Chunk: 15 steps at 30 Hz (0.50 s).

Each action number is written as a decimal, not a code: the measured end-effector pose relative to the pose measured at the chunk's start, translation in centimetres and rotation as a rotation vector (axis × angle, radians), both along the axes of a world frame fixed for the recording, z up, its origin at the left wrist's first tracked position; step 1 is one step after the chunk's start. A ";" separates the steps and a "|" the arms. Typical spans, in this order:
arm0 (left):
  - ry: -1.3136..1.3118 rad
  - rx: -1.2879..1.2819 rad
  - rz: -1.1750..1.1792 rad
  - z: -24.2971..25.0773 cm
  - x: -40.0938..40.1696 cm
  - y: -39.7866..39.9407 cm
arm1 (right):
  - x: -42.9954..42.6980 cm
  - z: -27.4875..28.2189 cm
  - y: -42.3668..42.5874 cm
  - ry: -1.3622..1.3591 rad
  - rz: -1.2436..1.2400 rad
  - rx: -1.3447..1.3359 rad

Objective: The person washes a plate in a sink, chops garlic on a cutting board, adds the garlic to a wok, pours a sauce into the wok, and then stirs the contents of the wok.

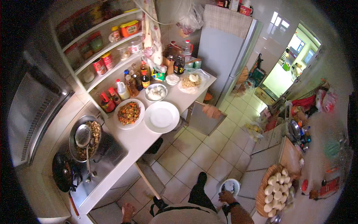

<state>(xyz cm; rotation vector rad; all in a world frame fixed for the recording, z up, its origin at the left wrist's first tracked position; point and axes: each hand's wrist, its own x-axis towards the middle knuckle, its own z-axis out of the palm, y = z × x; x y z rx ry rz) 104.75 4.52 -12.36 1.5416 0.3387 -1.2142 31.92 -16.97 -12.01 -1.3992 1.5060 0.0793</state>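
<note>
My right hand (227,197) is low in the picture, over the near rim of a white bucket (237,187) on the floor; whether it grips anything cannot be told. At the lower left, my left hand (128,210) hangs with nothing visible in it. On the counter stand an empty white plate (161,117), a plate of diced cooked food (128,113) and a metal bowl of white pieces (156,92). A wok (81,152) on the stove holds cooked food, with a metal skimmer (83,136) resting in it.
A woven tray of round pale buns (275,193) sits on the right counter. Sauce bottles (131,85) line the wall below the shelves. A cabinet door (205,120) stands out over the tiled floor. Beyond are a refrigerator (219,53) and a doorway, through which a person is partly seen.
</note>
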 end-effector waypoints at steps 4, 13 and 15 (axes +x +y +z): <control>-0.284 0.066 -0.221 1.9 -4.5 0.0 | -0.2 -1.9 -14.7 0.442 0.887 -0.523; -0.674 -0.089 -0.676 23.6 -24.9 -38.3 | 6.7 7.8 -48.0 -0.085 0.627 -1.147; -0.406 -0.297 -0.578 20.5 -26.0 -46.3 | 8.0 9.4 -55.9 0.001 0.581 -1.351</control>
